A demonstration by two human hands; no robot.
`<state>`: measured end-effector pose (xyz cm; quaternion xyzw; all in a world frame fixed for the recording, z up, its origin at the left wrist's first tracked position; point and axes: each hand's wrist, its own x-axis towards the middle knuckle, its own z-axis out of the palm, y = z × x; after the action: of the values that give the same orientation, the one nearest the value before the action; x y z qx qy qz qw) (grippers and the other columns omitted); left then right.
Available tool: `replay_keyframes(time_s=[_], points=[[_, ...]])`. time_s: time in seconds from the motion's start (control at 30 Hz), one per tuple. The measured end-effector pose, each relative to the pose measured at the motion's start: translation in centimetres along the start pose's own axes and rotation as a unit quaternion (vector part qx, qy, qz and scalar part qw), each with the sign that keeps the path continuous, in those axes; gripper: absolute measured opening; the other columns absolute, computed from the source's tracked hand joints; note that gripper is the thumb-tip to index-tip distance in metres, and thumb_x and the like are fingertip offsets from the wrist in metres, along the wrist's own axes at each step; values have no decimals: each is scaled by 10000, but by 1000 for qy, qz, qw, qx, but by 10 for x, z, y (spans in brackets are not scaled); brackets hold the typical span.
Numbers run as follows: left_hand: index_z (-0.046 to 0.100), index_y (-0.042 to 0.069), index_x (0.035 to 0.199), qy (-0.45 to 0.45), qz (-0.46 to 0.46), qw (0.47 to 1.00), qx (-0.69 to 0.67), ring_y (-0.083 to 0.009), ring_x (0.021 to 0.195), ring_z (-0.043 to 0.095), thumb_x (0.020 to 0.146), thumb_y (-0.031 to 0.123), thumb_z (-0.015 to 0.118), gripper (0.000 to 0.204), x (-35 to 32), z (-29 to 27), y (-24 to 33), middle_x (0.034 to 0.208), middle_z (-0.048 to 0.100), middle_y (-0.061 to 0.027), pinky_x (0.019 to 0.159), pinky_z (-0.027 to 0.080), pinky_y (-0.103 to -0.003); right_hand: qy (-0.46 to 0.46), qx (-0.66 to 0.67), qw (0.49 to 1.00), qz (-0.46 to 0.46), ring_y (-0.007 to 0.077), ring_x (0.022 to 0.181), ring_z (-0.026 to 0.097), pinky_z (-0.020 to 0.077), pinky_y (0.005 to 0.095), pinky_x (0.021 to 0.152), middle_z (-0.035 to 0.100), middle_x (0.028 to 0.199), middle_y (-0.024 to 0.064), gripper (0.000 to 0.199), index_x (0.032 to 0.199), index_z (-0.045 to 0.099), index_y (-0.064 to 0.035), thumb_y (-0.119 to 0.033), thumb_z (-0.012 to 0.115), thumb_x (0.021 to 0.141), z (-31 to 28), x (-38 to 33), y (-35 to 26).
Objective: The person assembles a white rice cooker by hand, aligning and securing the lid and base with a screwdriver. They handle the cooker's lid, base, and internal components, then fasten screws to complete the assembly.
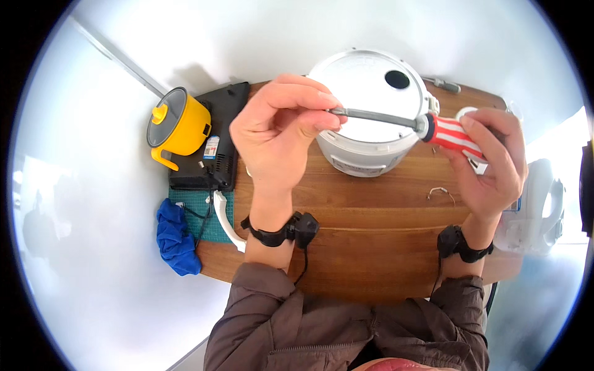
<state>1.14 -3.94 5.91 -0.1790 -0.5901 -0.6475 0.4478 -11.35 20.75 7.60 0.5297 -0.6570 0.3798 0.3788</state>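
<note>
In my right hand [492, 157] is a screwdriver [380, 117], gripped by its red and white striped handle. The metal shaft points left. At its tip, the thumb and forefinger of my left hand [278, 127] are pinched together; whether a small piece lies between them is too small to tell. Both hands are raised above the table. Behind the shaft stands a round white appliance [356, 151], with a pale flat top and a dark round hole in it. The shaft crosses in front of this top.
A yellow pot [189, 130] with a dark lid stands on a black appliance [226, 123] at left. Nearer lie a green cutting mat [216, 232], a white curved handle [226, 222] and a blue cloth [176, 238]. A short wire [440, 190] and a grey tool [444, 85] rest on the wooden table [359, 247].
</note>
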Motion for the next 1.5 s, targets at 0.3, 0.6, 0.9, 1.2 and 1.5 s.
replay_keyframes(time_s=[0.3,0.6,0.9,1.2,1.5], points=[[712,-61,943,-115,38,951,284,-201,807,713,803,-191,711,191,1,-1,5,945,710,-163,715,621,-288,-42,5,999,-11,238,975,680,586,302,748,676,1160,158,499,1111,728,-47,-108,940,664,-34,-1,10],[764,-24,938,-37,-69,981,177,-132,794,721,788,-150,759,196,2,-7,6,862,750,-81,708,563,-222,7,184,980,73,234,1007,674,575,287,817,663,1142,191,484,1220,580,-5,-166,852,854,-21,3,-6],[738,-60,1016,-67,-123,960,242,-155,805,733,890,-107,705,139,5,-20,6,883,757,-105,751,600,-258,-68,180,981,18,274,1079,687,571,327,930,667,1224,227,368,1340,530,-8,-158,644,1023,-15,77,-4],[742,-52,1033,-44,-147,971,185,-166,773,746,921,-31,717,116,5,-39,-11,865,767,-110,718,608,-268,-73,224,971,-30,47,819,565,466,207,731,578,951,5,408,1245,530,-4,-186,761,963,32,124,-30],[747,-42,1050,-19,-158,984,80,-172,798,758,892,5,769,166,5,-39,-6,884,781,-120,716,611,-272,-72,190,979,18,40,833,546,469,202,741,546,939,-5,312,1266,531,-19,-194,656,1040,30,133,-41]])
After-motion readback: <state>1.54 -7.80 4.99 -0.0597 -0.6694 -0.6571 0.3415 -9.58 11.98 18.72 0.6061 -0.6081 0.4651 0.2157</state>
